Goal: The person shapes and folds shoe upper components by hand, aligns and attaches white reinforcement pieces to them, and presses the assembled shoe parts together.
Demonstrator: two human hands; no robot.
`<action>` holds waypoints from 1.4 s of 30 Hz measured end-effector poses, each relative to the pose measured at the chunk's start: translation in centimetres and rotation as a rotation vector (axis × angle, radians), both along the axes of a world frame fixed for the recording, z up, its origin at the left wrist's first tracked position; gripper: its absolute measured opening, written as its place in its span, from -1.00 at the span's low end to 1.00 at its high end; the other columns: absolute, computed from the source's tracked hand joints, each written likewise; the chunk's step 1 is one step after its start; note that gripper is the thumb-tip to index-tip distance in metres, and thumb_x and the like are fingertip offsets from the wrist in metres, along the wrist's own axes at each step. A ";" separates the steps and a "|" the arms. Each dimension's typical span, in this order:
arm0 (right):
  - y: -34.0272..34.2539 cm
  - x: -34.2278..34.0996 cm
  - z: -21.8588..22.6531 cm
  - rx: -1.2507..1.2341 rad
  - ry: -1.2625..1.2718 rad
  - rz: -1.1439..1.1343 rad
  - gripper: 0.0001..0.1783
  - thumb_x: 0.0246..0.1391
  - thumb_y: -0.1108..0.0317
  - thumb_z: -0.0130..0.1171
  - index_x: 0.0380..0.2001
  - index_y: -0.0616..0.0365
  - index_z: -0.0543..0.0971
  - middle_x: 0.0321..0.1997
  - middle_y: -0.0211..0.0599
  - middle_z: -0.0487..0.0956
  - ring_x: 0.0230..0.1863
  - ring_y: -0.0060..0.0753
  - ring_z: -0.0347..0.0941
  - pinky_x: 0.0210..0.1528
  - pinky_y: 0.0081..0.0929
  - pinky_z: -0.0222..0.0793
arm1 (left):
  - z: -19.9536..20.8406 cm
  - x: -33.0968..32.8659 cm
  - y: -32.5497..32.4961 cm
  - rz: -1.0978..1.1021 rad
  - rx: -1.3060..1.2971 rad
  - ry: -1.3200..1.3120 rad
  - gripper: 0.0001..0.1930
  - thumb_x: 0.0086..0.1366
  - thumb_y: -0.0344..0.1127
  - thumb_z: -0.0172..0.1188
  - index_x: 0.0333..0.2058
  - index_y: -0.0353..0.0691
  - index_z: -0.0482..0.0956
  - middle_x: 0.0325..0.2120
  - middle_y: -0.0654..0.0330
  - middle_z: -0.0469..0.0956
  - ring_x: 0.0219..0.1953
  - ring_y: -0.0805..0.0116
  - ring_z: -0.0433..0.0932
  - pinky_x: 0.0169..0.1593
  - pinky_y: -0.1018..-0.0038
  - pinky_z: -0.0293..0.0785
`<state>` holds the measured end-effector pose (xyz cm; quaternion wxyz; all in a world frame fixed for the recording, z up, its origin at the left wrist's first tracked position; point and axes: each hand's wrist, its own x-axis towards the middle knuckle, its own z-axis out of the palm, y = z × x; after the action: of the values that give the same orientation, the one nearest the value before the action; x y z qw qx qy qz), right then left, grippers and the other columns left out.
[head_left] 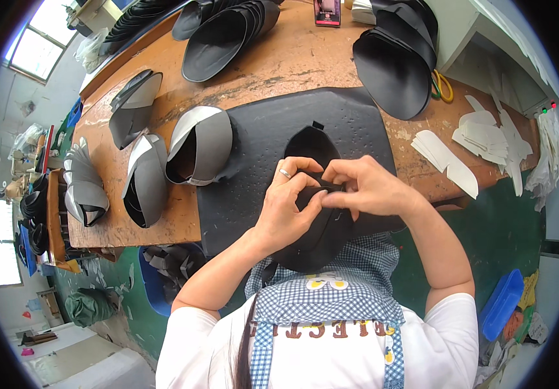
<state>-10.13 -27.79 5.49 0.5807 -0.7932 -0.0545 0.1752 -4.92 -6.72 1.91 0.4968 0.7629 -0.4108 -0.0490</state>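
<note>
A soft black piece shaped like a shoe upper (312, 141) lies at the near edge of a black work mat (260, 136), one end hanging over toward my apron. A small tab sticks up at its far end. My left hand (290, 202), with a ring on one finger, pinches its upper edge between thumb and fingers. Close against it, my right hand (371, 186) is closed on the same edge, fingertips bent inward. The fingers hide the exact spot where they meet, and I cannot make out any small part between them.
Left of the mat stand grey-and-white uppers (201, 146). Stacked black uppers (224, 45) and another black stack (396, 71) sit farther back. At the right are white cut pieces (444, 161) and yellow-handled scissors (444, 89). A blue bin (156, 285) stands below the table.
</note>
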 end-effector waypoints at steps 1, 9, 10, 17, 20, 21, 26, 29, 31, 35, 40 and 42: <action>0.2 -0.2 -0.3 0.006 -0.037 -0.017 -0.64 0.09 0.41 0.37 -0.12 0.42 0.53 -0.30 0.00 0.69 -0.58 -0.41 0.63 -0.51 -0.49 0.53 | -0.1 0.1 0.0 0.004 -0.003 -0.006 -0.86 0.14 -0.53 0.34 -0.35 -0.40 0.56 -0.06 -0.02 0.48 0.03 0.04 0.49 0.07 0.25 0.49; 1.6 -1.0 -0.4 -0.065 -0.046 -0.082 -0.65 0.00 0.57 0.35 -0.15 0.38 0.48 -0.35 -0.03 0.69 -0.57 -0.40 0.63 -0.53 -0.47 0.50 | -0.2 -0.1 0.6 0.020 -0.008 -0.102 -0.80 0.10 -0.50 0.41 -0.31 -0.34 0.58 0.00 0.01 0.49 0.09 0.03 0.47 0.13 0.21 0.45; 1.3 -0.9 -0.5 0.003 -0.056 -0.067 -0.68 -0.02 0.60 0.35 -0.19 0.37 0.48 -0.37 -0.09 0.69 -0.59 -0.45 0.61 -0.55 -0.50 0.47 | 0.0 0.0 0.8 0.023 -0.007 -0.226 -0.76 0.09 -0.49 0.45 -0.28 -0.30 0.59 0.04 0.01 0.50 0.14 0.04 0.45 0.17 0.20 0.42; -0.5 -0.8 -0.8 0.084 -0.099 -0.017 -0.67 -0.05 0.62 0.38 -0.21 0.31 0.50 -0.46 -0.20 0.67 -0.65 -0.50 0.55 -0.56 -0.57 0.43 | -0.3 2.2 4.4 0.186 -0.160 0.972 -0.06 0.08 -0.37 0.55 0.35 -0.38 0.16 0.22 -0.08 0.36 0.29 0.14 0.39 0.34 0.26 0.34; -0.6 -0.1 0.8 -0.194 -0.102 0.003 -0.56 -0.12 0.59 0.45 -0.13 0.29 0.52 -0.36 -0.21 0.66 -0.43 -0.40 0.63 -0.38 -0.49 0.55 | -0.4 2.0 4.8 0.164 -0.311 1.164 -0.19 0.14 -0.44 0.51 0.29 -0.45 0.25 0.06 -0.01 0.53 0.08 0.27 0.58 0.20 0.37 0.51; -0.4 -0.1 1.3 -0.194 -0.099 0.013 -0.56 -0.12 0.59 0.45 -0.13 0.29 0.52 -0.36 -0.21 0.66 -0.43 -0.40 0.63 -0.38 -0.49 0.55 | -0.3 1.8 4.8 0.210 -0.393 1.213 -0.23 0.14 -0.46 0.50 0.27 -0.46 0.28 0.02 0.02 0.57 0.04 0.29 0.61 0.17 0.39 0.54; 0.9 -0.3 2.3 -0.362 -0.617 -0.082 -0.46 -0.13 0.38 0.49 -0.03 0.19 0.56 0.01 -0.19 0.58 0.08 -0.12 0.48 0.11 -0.23 0.45 | 1.7 0.8 4.1 0.233 -0.447 1.215 -0.34 0.17 -0.45 0.48 0.19 -0.43 0.36 -0.07 0.06 0.60 -0.05 0.33 0.64 0.08 0.42 0.60; 2.3 -0.2 1.7 -0.269 -0.653 -0.112 -0.61 -0.07 0.37 0.47 -0.16 0.22 0.58 -0.07 -0.17 0.60 0.01 -0.08 0.51 0.08 -0.22 0.45 | 2.2 0.5 3.7 0.222 -0.419 1.181 -0.44 0.20 -0.47 0.43 0.13 -0.42 0.41 -0.04 0.05 0.59 -0.04 0.35 0.63 0.10 0.43 0.58; 2.9 0.1 1.2 -0.174 -0.484 -0.139 -0.69 -0.02 0.39 0.44 -0.23 0.26 0.57 -0.12 -0.15 0.62 -0.05 -0.07 0.54 0.04 -0.26 0.44 | 2.2 0.5 3.8 0.213 -0.389 1.144 -0.43 0.20 -0.45 0.44 0.14 -0.41 0.40 -0.04 0.06 0.59 -0.05 0.36 0.63 0.07 0.44 0.60; 3.8 0.4 1.5 -0.093 -0.300 -0.211 -0.78 0.07 0.41 0.38 -0.35 0.31 0.56 -0.40 -0.21 0.61 -0.34 -0.41 0.54 -0.21 -0.42 0.45 | 2.2 0.3 3.5 0.237 -0.394 1.106 -0.43 0.19 -0.46 0.45 0.13 -0.40 0.40 -0.05 0.06 0.59 -0.04 0.37 0.63 0.07 0.43 0.60; 3.9 0.0 0.4 -0.002 -0.301 -0.271 -0.81 0.08 0.43 0.38 -0.40 0.30 0.55 -0.48 -0.34 0.58 -0.39 -0.64 0.45 -0.31 -0.54 0.39 | 1.2 0.0 3.2 0.236 -0.469 1.056 -0.43 0.16 -0.45 0.48 0.09 -0.39 0.40 -0.09 0.08 0.60 -0.08 0.37 0.63 0.00 0.45 0.62; 3.8 0.1 0.2 0.019 -0.293 -0.299 -0.81 0.08 0.44 0.38 -0.41 0.30 0.55 -0.48 -0.38 0.58 -0.38 -0.67 0.44 -0.31 -0.56 0.38 | 1.0 0.1 3.2 0.234 -0.460 1.060 -0.44 0.17 -0.45 0.48 0.09 -0.38 0.40 -0.09 0.09 0.60 -0.07 0.37 0.63 0.00 0.45 0.62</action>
<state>-9.99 -23.95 5.70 0.5937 -0.8038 -0.0216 -0.0308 -4.83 -3.49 2.92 0.7892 0.5472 -0.0195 -0.2782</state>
